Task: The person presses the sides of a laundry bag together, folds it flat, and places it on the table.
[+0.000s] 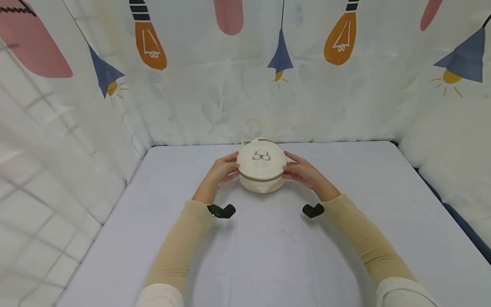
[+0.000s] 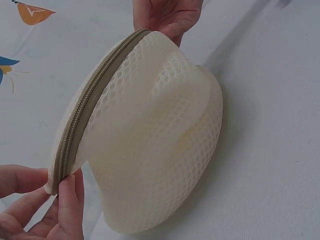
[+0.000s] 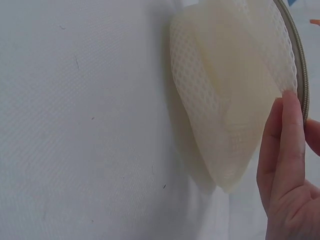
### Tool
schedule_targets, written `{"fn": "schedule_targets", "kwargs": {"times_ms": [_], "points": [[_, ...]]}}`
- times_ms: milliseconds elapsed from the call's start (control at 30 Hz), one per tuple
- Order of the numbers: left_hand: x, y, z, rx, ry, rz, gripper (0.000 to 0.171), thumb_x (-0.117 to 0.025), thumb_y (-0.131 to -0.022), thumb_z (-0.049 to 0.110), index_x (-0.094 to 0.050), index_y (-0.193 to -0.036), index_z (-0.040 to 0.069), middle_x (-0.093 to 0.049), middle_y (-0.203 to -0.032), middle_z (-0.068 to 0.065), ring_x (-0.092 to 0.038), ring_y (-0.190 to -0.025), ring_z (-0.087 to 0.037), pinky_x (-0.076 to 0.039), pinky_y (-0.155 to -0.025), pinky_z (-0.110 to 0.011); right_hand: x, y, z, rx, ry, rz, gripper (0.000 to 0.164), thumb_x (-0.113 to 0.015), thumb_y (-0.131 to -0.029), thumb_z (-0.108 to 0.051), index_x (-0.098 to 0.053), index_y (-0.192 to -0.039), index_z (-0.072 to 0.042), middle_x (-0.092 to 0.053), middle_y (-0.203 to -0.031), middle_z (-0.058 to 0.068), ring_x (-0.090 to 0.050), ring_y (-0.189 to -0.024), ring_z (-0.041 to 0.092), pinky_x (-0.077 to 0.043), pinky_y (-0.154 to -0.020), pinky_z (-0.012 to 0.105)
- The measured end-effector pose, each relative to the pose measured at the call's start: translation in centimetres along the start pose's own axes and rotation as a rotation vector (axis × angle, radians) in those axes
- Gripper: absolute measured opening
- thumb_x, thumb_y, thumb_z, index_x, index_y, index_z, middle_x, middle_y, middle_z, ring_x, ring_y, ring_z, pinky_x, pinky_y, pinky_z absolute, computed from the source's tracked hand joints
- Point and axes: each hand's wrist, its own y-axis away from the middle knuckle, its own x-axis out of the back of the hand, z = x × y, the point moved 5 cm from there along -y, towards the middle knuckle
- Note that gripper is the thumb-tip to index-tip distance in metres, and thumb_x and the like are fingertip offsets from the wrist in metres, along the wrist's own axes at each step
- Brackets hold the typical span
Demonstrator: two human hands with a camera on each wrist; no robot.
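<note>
A round cream mesh laundry bag (image 1: 261, 161) with a glasses drawing on its lid is at the far middle of the table. Its olive zipper (image 2: 82, 107) runs around the lid's rim and looks closed along the part in the left wrist view. My left hand (image 1: 223, 170) pinches the rim on the left between thumb and fingers. On the opposite side my right hand (image 1: 304, 172) pinches the rim as well, its fingers (image 3: 290, 145) against the mesh below the zipper. The soft mesh side sags in folds beneath the lid.
The bag is over a table (image 1: 264, 256) with a white cover. Behind it hangs a white curtain (image 1: 238, 98) printed with lamps and bulbs, close to the table's far edge. A black wrist device (image 1: 221, 211) sits at the left wrist, another (image 1: 313, 210) at the right.
</note>
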Motion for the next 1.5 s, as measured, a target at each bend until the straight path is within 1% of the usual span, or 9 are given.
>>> {"fn": "schedule_targets", "kwargs": {"times_ms": [167,367,500,633,933,1100,1233,1333,1500], "points": [[0.1,0.0,-0.1,0.0,-0.004,-0.003,0.061,-0.057,-0.1,-0.003,-0.045,-0.157,0.015,-0.045,-0.157,-0.009,-0.06,-0.11,-0.018,-0.05,-0.102,-0.034,-0.1,0.0,0.0,0.0,0.007,0.002,0.073,-0.048,-0.105,0.005,-0.013,-0.166,-0.013,-0.04,-0.146,0.028,-0.066,-0.096,0.013,-0.057,-0.088,0.027],[0.3,-0.1,-0.3,0.006,-0.003,-0.003,0.061,-0.057,-0.1,-0.003,-0.044,-0.157,0.015,-0.041,-0.159,-0.009,-0.061,-0.107,-0.016,-0.052,-0.097,-0.03,-0.1,-0.2,0.1,-0.003,0.001,-0.005,0.072,-0.048,-0.105,0.005,-0.013,-0.166,-0.011,-0.045,-0.138,0.024,-0.067,-0.094,0.012,-0.058,-0.086,0.026],[0.3,-0.1,-0.5,0.017,0.004,-0.001,0.061,-0.057,-0.1,-0.003,-0.045,-0.157,0.016,-0.041,-0.16,-0.009,-0.06,-0.109,-0.017,-0.051,-0.1,-0.033,-0.1,-0.3,0.2,-0.008,-0.003,-0.005,0.072,-0.048,-0.105,0.006,-0.013,-0.166,-0.011,-0.047,-0.135,0.022,-0.067,-0.093,0.012,-0.058,-0.085,0.026],[0.4,-0.1,-0.5,0.021,0.007,0.004,0.061,-0.058,-0.1,-0.003,-0.045,-0.157,0.016,-0.041,-0.16,-0.008,-0.06,-0.112,-0.018,-0.049,-0.104,-0.035,-0.2,-0.3,0.3,-0.01,-0.001,-0.01,0.072,-0.048,-0.105,0.006,-0.013,-0.166,-0.011,-0.046,-0.137,0.023,-0.067,-0.094,0.012,-0.058,-0.086,0.026],[0.4,-0.1,-0.9,0.009,0.008,0.001,0.061,-0.056,-0.1,-0.003,-0.044,-0.157,0.014,-0.042,-0.159,-0.01,-0.059,-0.112,-0.019,-0.049,-0.104,-0.035,0.0,-0.6,0.7,-0.031,0.002,0.004,0.072,-0.049,-0.105,0.005,-0.014,-0.166,-0.012,-0.046,-0.136,0.023,-0.066,-0.093,0.011,-0.058,-0.083,0.025],[0.5,-0.2,-1.3,0.016,0.007,0.011,0.061,-0.056,-0.1,-0.004,-0.044,-0.157,0.013,-0.042,-0.159,-0.01,-0.058,-0.113,-0.02,-0.047,-0.106,-0.038,-0.1,-0.7,1.0,-0.022,0.011,-0.015,0.072,-0.048,-0.105,0.005,-0.013,-0.166,-0.01,-0.046,-0.138,0.025,-0.066,-0.094,0.012,-0.058,-0.084,0.026],[0.5,-0.3,-1.5,0.016,0.011,0.005,0.061,-0.055,-0.1,-0.004,-0.043,-0.158,0.013,-0.044,-0.157,-0.012,-0.058,-0.112,-0.021,-0.045,-0.108,-0.04,-0.1,-0.8,1.2,-0.023,0.011,-0.023,0.072,-0.048,-0.105,0.006,-0.012,-0.166,-0.009,-0.045,-0.138,0.025,-0.066,-0.093,0.012,-0.058,-0.084,0.026],[0.5,-0.4,-1.7,0.02,0.018,0.004,0.061,-0.056,-0.1,-0.004,-0.044,-0.157,0.013,-0.046,-0.156,-0.011,-0.058,-0.112,-0.021,-0.045,-0.109,-0.039,-0.1,-0.8,1.2,-0.024,0.014,-0.024,0.072,-0.047,-0.105,0.006,-0.012,-0.166,-0.009,-0.046,-0.136,0.024,-0.066,-0.093,0.011,-0.058,-0.084,0.026],[0.5,-0.4,-1.9,0.014,0.007,0.006,0.061,-0.055,-0.1,-0.004,-0.043,-0.158,0.012,-0.046,-0.156,-0.012,-0.06,-0.11,-0.019,-0.048,-0.105,-0.038,0.0,-0.9,1.4,-0.025,0.019,-0.033,0.072,-0.048,-0.105,0.006,-0.011,-0.166,-0.009,-0.049,-0.133,0.023,-0.066,-0.093,0.011,-0.058,-0.084,0.027]]}}
